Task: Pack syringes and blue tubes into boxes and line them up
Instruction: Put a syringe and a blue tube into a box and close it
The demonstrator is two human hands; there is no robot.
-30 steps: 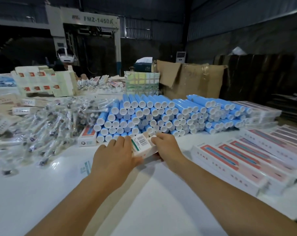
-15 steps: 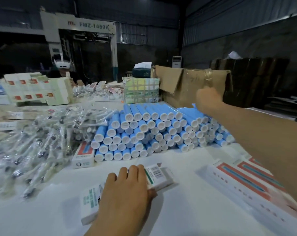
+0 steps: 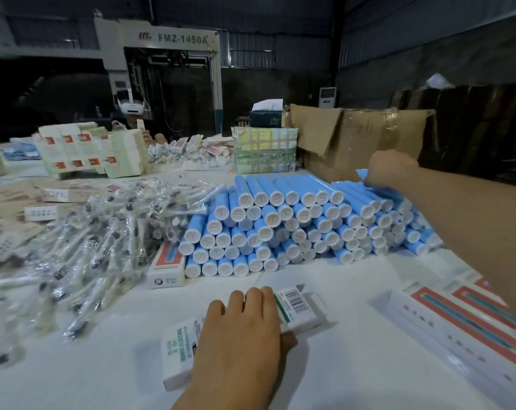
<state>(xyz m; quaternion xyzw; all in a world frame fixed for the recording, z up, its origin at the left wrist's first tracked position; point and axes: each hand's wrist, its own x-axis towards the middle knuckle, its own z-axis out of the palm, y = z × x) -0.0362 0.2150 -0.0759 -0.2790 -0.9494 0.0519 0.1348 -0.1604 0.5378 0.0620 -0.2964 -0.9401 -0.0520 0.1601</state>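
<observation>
A white box (image 3: 298, 312) with green print and a barcode lies on the white table near me. My left hand (image 3: 242, 329) rests flat on top of it, fingers straight, thumb along its near side. Behind it lies a large stack of blue tubes (image 3: 280, 229) with white caps facing me. My right hand (image 3: 389, 167) reaches over the stack's far right end, its fingers curled round the tail of a blue tube (image 3: 360, 174). A heap of syringes (image 3: 103, 238) in clear wrappers lies to the left of the tubes.
Packed red-and-white boxes (image 3: 457, 321) lie in a row at the right. One more box (image 3: 166, 267) sits against the tubes. Flat box blanks (image 3: 11, 202) lie far left; stacked boxes (image 3: 88, 152), a person (image 3: 131, 108) and a cardboard carton (image 3: 369, 140) stand beyond.
My right hand let go of the white box, reached across to the far end of the tube stack and closed on a tube. My left hand drew the box toward me.
</observation>
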